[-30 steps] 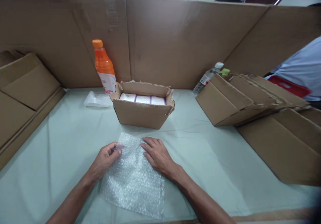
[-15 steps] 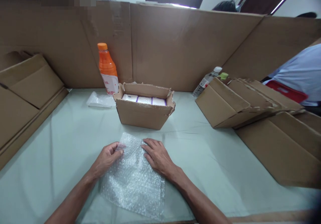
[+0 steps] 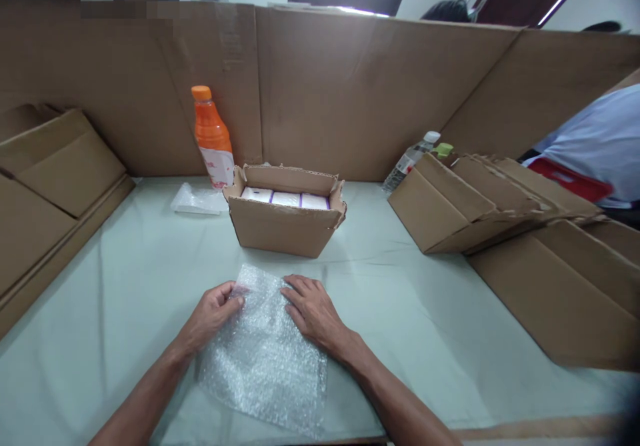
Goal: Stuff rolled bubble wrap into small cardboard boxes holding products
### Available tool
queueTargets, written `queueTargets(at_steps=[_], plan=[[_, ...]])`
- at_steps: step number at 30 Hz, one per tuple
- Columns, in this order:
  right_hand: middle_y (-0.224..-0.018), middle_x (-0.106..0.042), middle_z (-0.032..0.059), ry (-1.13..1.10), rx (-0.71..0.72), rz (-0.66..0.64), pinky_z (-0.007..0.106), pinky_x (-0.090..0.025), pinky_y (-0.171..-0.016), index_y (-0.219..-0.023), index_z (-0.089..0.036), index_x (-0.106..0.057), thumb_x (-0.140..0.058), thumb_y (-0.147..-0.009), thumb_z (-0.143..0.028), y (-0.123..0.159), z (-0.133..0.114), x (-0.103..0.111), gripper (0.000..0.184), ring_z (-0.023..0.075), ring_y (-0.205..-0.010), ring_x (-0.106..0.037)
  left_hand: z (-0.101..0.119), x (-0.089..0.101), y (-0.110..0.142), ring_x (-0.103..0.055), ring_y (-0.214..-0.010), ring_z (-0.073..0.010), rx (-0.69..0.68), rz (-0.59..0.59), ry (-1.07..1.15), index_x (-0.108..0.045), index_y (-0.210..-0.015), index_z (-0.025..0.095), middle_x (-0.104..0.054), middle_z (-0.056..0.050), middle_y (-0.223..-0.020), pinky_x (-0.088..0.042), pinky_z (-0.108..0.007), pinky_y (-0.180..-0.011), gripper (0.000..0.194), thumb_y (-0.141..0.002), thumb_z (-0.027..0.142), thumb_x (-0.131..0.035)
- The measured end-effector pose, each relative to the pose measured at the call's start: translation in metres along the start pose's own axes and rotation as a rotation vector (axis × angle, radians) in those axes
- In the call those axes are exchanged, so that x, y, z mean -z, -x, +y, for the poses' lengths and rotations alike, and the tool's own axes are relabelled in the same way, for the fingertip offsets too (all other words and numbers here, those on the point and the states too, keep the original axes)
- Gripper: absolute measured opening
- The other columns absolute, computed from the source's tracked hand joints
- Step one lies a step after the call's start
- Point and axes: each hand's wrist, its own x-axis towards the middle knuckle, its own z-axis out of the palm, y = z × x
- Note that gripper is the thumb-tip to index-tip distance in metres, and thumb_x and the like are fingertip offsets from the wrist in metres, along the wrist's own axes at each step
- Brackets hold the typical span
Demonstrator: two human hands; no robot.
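Observation:
A clear bubble wrap sheet (image 3: 270, 359) lies on the table in front of me, its far corner pointing at the box. My left hand (image 3: 215, 309) pinches its left edge between thumb and fingers, the fingertips partly under the film. On the sheet's right edge rests my right hand (image 3: 313, 309), palm down with fingers stretched out and a little apart. Just beyond stands an open cardboard box (image 3: 283, 233) with torn upper edges. White packs (image 3: 286, 199) with purple edges sit in a row inside it.
An orange bottle (image 3: 213, 136) and a folded piece of clear plastic (image 3: 195, 199) are behind the box to the left. Cardboard boxes (image 3: 555, 293) stand at right, near a clear bottle (image 3: 413, 161). More cardboard (image 3: 45, 193) is at left. A person's sleeve (image 3: 600, 133) shows far right.

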Motion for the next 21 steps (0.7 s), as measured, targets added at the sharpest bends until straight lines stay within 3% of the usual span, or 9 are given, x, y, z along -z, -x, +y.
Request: queueTargets(at_steps=[21], plan=[[-0.138, -0.059, 0.0117, 0.004, -0.001, -0.014, 0.044, -0.043, -0.102, -0.122, -0.018, -0.064, -0.06, -0.093, -0.017, 0.0027, -0.0018, 0.0038, 0.03, 0.0269, -0.127, -0.051, 0.0013, -0.0036, 0.0011, -0.061, -0.073, -0.0176, -0.025, 0.042, -0.016, -0.07, -0.104, 0.015, -0.07, -0.004, -0.087, -0.044, -0.026, -0.068, 0.045, -0.075, 0.049, -0.074]])
